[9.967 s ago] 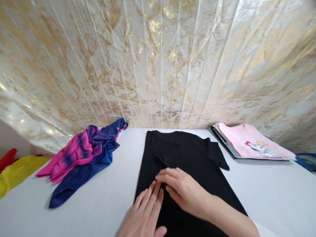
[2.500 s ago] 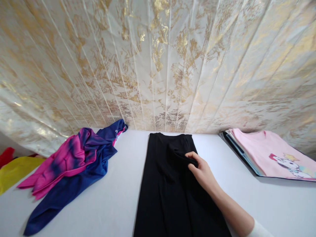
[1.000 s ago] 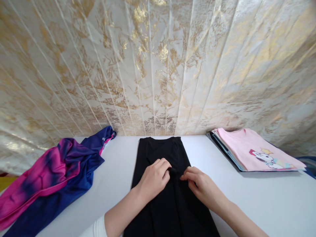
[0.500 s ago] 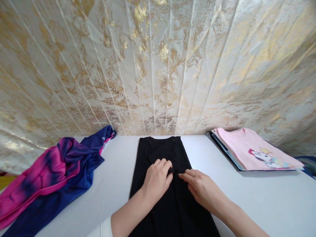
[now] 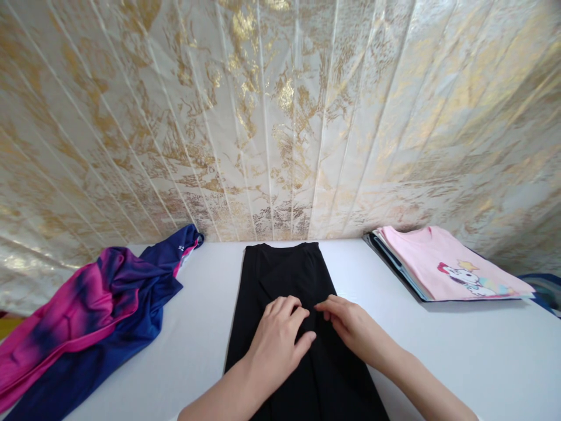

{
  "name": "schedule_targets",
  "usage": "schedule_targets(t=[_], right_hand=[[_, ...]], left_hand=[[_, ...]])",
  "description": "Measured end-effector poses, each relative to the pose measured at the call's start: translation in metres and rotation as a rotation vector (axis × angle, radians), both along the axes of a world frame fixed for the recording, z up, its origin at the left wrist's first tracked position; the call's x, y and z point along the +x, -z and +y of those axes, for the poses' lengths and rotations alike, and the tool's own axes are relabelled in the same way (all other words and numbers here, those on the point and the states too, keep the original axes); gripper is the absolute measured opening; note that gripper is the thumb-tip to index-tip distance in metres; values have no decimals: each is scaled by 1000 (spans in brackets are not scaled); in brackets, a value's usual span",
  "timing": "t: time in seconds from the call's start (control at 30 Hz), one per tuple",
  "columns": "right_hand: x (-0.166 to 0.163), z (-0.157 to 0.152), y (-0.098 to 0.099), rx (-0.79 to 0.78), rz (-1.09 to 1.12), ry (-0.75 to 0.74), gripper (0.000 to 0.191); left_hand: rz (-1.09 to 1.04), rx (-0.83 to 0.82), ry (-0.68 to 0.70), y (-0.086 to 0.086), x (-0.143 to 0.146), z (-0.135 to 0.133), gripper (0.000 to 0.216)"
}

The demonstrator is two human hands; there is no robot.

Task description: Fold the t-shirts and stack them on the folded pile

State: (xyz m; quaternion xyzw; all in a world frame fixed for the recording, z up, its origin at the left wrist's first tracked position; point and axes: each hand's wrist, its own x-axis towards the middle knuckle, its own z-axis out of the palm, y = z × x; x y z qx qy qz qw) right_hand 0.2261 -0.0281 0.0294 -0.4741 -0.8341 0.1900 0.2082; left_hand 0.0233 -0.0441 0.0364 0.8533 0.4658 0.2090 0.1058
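A long black garment [image 5: 289,269] lies lengthwise in front of me, its narrower straight edge toward the wall and its near end out of view. Folds and a seam run down it; I cannot tell whether it is trousers or a skirt. My left hand [image 5: 280,336] rests on its middle, fingers bent and thumb held apart from them. Just to the right, my right hand [image 5: 350,324] has its fingertips drawn together at the cloth, near the left fingertips. Any cloth between those fingertips is too dark to make out clearly.
On the left lies a rumpled pink and navy garment [image 5: 109,304]. At the back right is a stack of folded clothes, topped by a pink shirt [image 5: 421,257] with a cartoon print. Behind the white table [image 5: 197,333] hangs a gold-patterned covering [image 5: 284,117].
My left fingers have loosened from the black cloth, and the thumb has spread away toward me. My right hand has stayed nearly in place. The view has shifted slightly.
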Motion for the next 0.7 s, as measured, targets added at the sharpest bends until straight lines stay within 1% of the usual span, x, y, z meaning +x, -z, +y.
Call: schedule_targets(t=[0.07, 0.13, 0.23, 0.4, 0.47, 0.57, 0.63, 0.7], right_hand=[[2, 2, 0, -37, 68, 45, 47], [2, 2, -1, -52, 91, 68, 44], [0, 0, -4, 0, 95, 65, 42], [-13, -2, -8, 145, 104, 21, 46], [-20, -1, -8, 142, 68, 1, 47], [-26, 3, -10, 85, -26, -39, 41], [-27, 10, -15, 59, -52, -43, 37], [-25, 22, -20, 80, -30, -18, 36]], left_hand=[[54, 29, 33, 4, -1, -10, 37], [112, 37, 79, 6, -2, -19, 48], [173, 24, 133, 7, 0, -26, 57], [211, 37, 115, 5, 2, -28, 58], [219, 43, 112, 5, 2, -28, 60], [218, 48, 119, 3, 1, -28, 59], [212, 30, 126, -1, 1, -27, 56], [209, 5, 123, -5, 2, -23, 54]])
